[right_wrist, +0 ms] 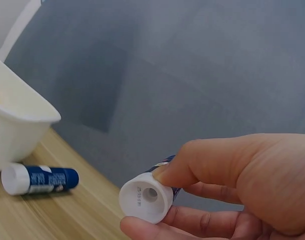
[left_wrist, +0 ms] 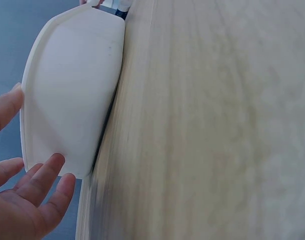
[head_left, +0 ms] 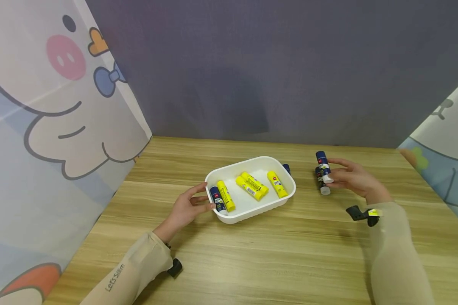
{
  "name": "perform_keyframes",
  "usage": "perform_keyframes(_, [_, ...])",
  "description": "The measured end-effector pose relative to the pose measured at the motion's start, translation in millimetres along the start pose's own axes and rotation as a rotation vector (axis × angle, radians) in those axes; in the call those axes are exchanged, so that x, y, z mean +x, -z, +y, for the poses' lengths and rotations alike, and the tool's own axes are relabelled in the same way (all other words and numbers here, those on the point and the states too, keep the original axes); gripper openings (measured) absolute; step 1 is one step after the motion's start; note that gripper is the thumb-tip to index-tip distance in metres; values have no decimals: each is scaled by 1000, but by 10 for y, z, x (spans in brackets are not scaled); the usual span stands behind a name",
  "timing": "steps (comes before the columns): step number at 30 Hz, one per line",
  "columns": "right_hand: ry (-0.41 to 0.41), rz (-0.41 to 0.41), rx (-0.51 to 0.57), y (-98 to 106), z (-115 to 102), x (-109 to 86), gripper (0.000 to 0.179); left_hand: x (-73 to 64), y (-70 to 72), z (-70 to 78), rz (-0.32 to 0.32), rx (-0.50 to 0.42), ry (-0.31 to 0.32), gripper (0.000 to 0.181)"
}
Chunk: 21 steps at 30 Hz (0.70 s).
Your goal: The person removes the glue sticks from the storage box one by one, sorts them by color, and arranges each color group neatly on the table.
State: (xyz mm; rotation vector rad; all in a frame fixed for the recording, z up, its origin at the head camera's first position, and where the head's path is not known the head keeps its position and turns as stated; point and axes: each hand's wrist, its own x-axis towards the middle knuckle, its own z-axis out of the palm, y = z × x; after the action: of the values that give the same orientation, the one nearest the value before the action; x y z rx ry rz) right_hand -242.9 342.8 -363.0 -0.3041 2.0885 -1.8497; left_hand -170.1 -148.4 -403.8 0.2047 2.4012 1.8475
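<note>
A white plastic tray [head_left: 252, 161] holds several yellow glue sticks [head_left: 277, 184] and one dark blue glue stick [head_left: 218, 201]. At its left end, my left hand [head_left: 188, 206] touches the rim and outer wall with spread, relaxed fingers. To the right of the tray, my right hand [head_left: 349, 180] pinches another dark blue glue stick [head_left: 322, 163] between thumb and fingers; its white, hollow base [right_wrist: 146, 200] faces the right wrist camera. Beneath this one, in the head view, a second glue stick [head_left: 323, 188] with a white end shows partly covered.
One more dark blue glue stick [head_left: 286, 168] pokes out from behind the tray's right corner, mostly hidden. The wood-grain table [head_left: 252, 258] meets a grey partition [head_left: 275, 76] at the back. Cartoon-printed panels [head_left: 72, 127] border the left and right sides.
</note>
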Motion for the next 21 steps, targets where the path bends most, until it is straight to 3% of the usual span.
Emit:
perform_keyframes(16, [-6, 57, 119, 301, 294, -109, 56, 17, -2, -3, -5, 2, 20, 73])
perform_keyframes(21, [-84, 88, 188, 360, 380, -110, 39, 15, 4, -8, -6, -4, 23, 73])
